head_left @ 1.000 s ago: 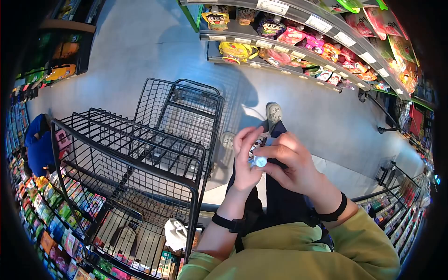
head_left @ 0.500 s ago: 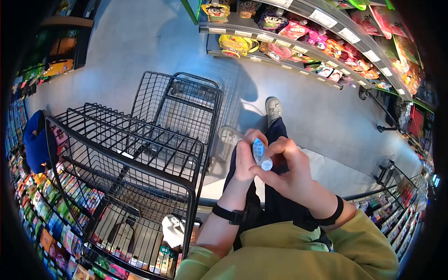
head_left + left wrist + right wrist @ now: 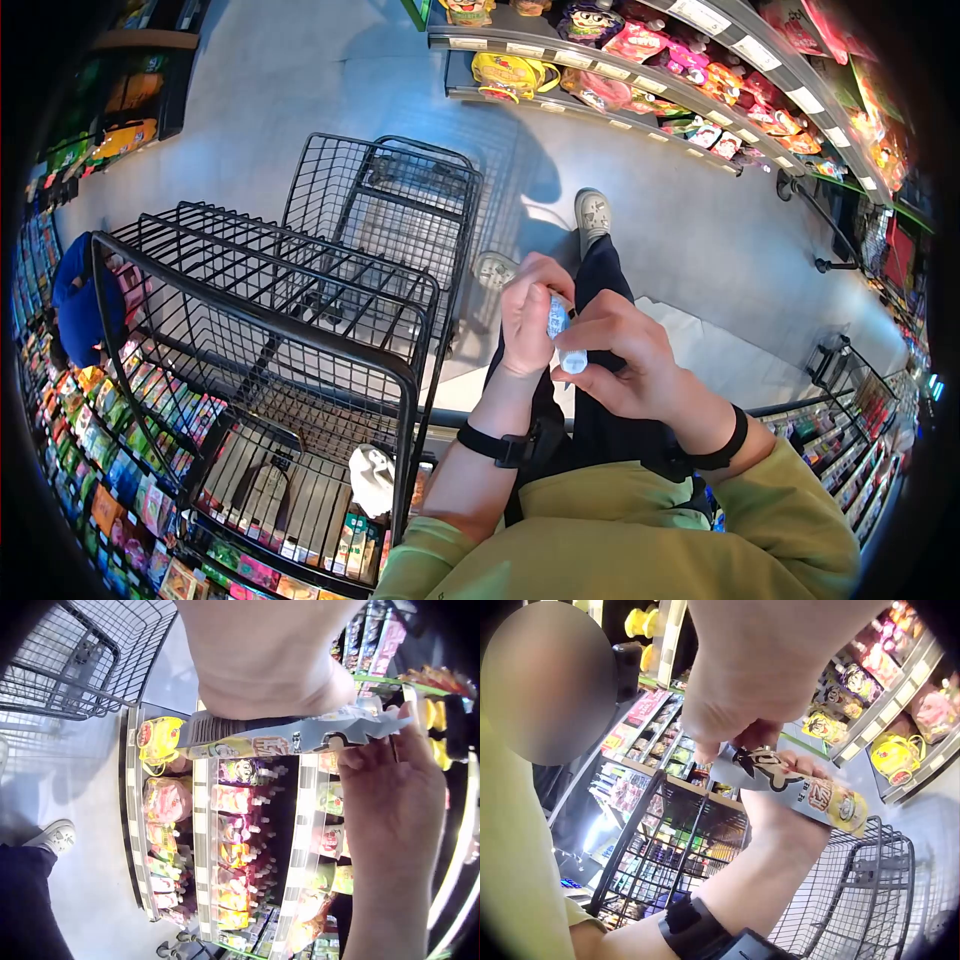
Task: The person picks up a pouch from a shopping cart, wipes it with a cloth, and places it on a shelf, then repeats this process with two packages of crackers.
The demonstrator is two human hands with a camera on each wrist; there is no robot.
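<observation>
A slim pale-blue printed pouch (image 3: 557,316) is between both hands in front of the body. My left hand (image 3: 527,325) grips it along its side, with the fingers curled round it. At its whitish near end, my right hand (image 3: 625,350) pinches with thumb and forefinger. The left wrist view shows the pouch (image 3: 300,735) lying sideways, its crinkled end at the right fingertips. A dark cartoon face and a yellow picture panel mark the pouch (image 3: 780,776) in the right wrist view.
A black wire shopping cart (image 3: 270,330) stands left, with a white cloth-like item (image 3: 371,480) near it. Shelves (image 3: 600,65) of spouted pouches and a yellow bag (image 3: 513,75) line the far right. Someone in blue (image 3: 85,310) is beyond the cart.
The pouch has turned, so its printed blue side shows instead of the cartoon face. My left fingers, more extended earlier, now curl round it. The head view has shifted slightly.
</observation>
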